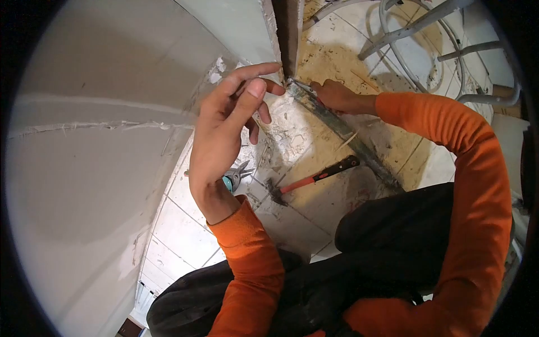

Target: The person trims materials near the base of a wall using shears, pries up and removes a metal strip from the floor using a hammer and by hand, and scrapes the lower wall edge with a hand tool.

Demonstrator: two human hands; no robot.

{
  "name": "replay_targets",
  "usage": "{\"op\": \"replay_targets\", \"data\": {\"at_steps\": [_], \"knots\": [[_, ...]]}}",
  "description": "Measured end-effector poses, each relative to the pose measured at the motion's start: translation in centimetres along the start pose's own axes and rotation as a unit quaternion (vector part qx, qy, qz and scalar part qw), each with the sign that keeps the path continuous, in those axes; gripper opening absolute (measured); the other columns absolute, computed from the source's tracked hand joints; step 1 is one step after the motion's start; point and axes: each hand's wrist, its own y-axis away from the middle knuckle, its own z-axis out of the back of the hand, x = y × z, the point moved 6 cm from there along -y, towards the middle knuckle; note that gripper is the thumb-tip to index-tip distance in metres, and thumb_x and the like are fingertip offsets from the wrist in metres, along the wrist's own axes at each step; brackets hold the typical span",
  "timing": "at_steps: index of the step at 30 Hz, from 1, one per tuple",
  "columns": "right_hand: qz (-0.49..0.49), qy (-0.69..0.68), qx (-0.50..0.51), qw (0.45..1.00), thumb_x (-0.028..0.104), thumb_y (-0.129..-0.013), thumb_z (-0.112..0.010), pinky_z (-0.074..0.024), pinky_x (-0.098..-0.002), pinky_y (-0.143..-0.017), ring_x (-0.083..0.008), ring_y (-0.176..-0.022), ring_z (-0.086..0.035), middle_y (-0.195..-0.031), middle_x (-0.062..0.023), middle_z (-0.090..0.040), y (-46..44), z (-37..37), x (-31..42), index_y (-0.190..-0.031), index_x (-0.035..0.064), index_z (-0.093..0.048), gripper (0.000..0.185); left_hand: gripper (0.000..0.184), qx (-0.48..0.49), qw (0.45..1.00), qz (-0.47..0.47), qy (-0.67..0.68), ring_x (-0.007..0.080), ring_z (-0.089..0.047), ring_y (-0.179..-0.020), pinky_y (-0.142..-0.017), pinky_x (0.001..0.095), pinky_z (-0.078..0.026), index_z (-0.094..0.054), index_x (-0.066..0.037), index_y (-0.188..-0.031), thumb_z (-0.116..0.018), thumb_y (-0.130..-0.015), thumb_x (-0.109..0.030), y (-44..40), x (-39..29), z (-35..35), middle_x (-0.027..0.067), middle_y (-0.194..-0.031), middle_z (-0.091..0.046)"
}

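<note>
My left hand is raised in front of the wall corner, fingers apart and holding nothing. My right hand is closed around a hand tool with a metal end and a bit of red at the grip; its kind is mostly hidden by the fingers. That metal end meets the upper end of a long, dirty grey-green strip, close to the foot of the wall edge. A claw hammer with a red and black handle lies on the tiles. Left of it are pliers, partly hidden behind my left wrist.
A plasterboard wall with a rough seam rises at the left, beside a dark upright. White floor tiles carry dust and debris. Grey metal tubing stands at the upper right. A thin wood sliver lies across the strip.
</note>
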Motion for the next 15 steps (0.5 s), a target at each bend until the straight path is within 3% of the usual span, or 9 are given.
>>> {"op": "replay_targets", "data": {"at_steps": [2, 5, 7, 9, 12, 15], "knots": [[0.134, 0.189, -0.064, 0.971, 0.053, -0.11, -0.038, -0.0579, -0.0551, -0.079, -0.0418, -0.084, -0.073, -0.098, -0.0338, -0.07, -3.6, -0.4, -1.8, -0.117, -0.0135, -0.065, 0.072, 0.051, 0.001, 1.0, -0.002, -0.003, 0.0132, -0.061, -0.078, -0.053, 0.0227, -0.044, -0.067, -0.001, -0.137, -0.057, -0.108, -0.041, 0.0, 0.1, 0.1, 0.0142, -0.112, -0.073], [0.256, 0.4, -0.035, 0.879, 0.052, -0.108, -0.046, -0.0573, -0.0557, -0.082, -0.043, -0.087, -0.073, -0.098, -0.0326, -0.071, -5.1, 1.3, -1.2, -0.116, -0.0096, -0.069, 0.066, 0.05, -0.004, 1.0, -0.006, -0.001, 0.0134, -0.061, -0.077, -0.053, 0.0226, -0.044, -0.067, -0.001, -0.137, -0.057, -0.108, -0.04, 0.0, 0.1, 0.5, 0.0143, -0.111, -0.073], [0.237, 0.451, 0.01, 0.861, 0.047, -0.106, -0.053, -0.0573, -0.0557, -0.085, -0.0434, -0.09, -0.074, -0.098, -0.0308, -0.073, -3.1, 4.0, 0.6, -0.11, -0.0074, -0.071, 0.058, 0.049, -0.004, 1.0, -0.008, 0.002, 0.0133, -0.061, -0.077, -0.054, 0.0226, -0.044, -0.067, -0.001, -0.137, -0.057, -0.108, -0.04, 0.0, 0.0, 0.7, 0.0142, -0.111, -0.073], [0.14, 0.432, 0.043, 0.89, 0.039, -0.102, -0.06, -0.0578, -0.055, -0.087, -0.0433, -0.092, -0.074, -0.099, -0.0281, -0.074, -0.5, 6.4, 2.8, -0.103, -0.0057, -0.074, 0.047, 0.049, -0.005, 1.0, -0.008, -0.003, 0.0132, -0.061, -0.077, -0.054, 0.0226, -0.044, -0.067, -0.001, -0.137, -0.057, -0.109, -0.04, 0.0, 0.1, 0.8, 0.0141, -0.111, -0.073], [0.205, 0.444, -0.027, 0.872, 0.029, -0.095, -0.066, -0.0581, -0.0545, -0.085, -0.0426, -0.092, -0.074, -0.094, -0.0235, -0.076, -0.6, 6.9, 3.2, -0.093, -0.0046, -0.075, 0.035, 0.049, -0.001, 1.0, -0.007, -0.003, 0.0128, -0.061, -0.078, -0.054, 0.0227, -0.044, -0.067, -0.001, -0.137, -0.056, -0.109, -0.04, 0.0, 0.1, 0.5, 0.0139, -0.111, -0.073], [0.205, 0.517, -0.066, 0.828, 0.021, -0.091, -0.067, -0.0589, -0.0529, -0.084, -0.0412, -0.092, -0.075, -0.094, -0.023, -0.076, -1.1, 5.5, 3.6, -0.094, -0.0022, -0.077, 0.026, 0.049, 0.0, 1.0, -0.005, -0.002, 0.0124, -0.061, -0.078, -0.055, 0.0228, -0.044, -0.067, -0.001, -0.137, -0.056, -0.109, -0.04, 0.1, -0.1, 0.3, 0.0135, -0.111, -0.073]]}}
